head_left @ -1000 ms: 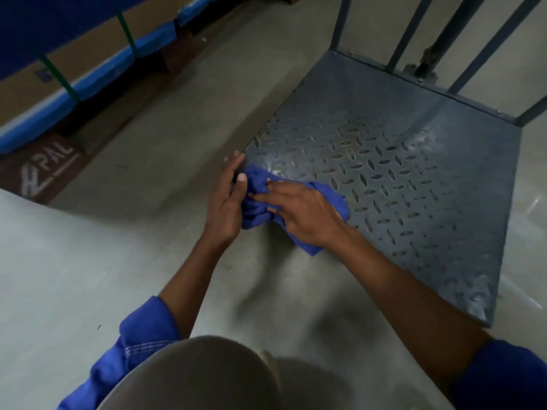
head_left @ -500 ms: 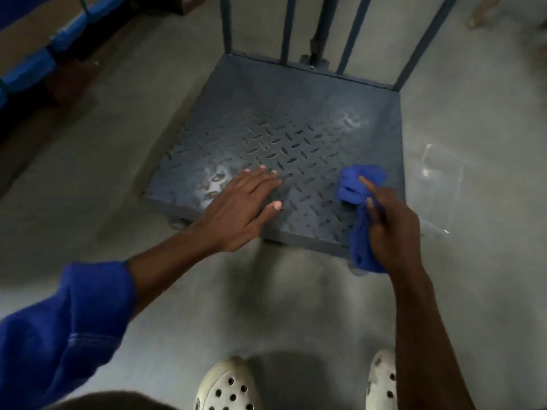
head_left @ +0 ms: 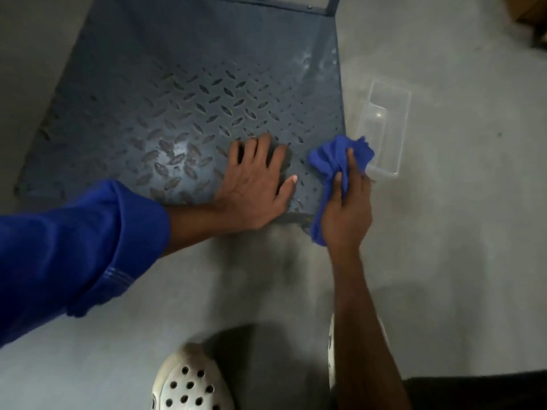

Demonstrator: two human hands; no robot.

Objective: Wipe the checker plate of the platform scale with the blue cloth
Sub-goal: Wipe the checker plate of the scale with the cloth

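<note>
Crumpled blue cloth [head_left: 331,156] is gripped by the curled fingers [head_left: 351,164] of the right hand [head_left: 346,214] at the near right corner of the dark grey steel checker plate [head_left: 207,99] — left hand [head_left: 254,190] laid flat there, fingers spread. Wiping is judged largely outstanding.

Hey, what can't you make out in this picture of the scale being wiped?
Head view:
railing of the scale: cut off by the top edge.
blue cloth: middle covered by the right hand gripping it.
clear container: contents blurred, cannot tell.
right shoe: mostly behind the right forearm.

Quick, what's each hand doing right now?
Left hand: open, flat on the checker plate.
Right hand: gripping the blue cloth.
</note>
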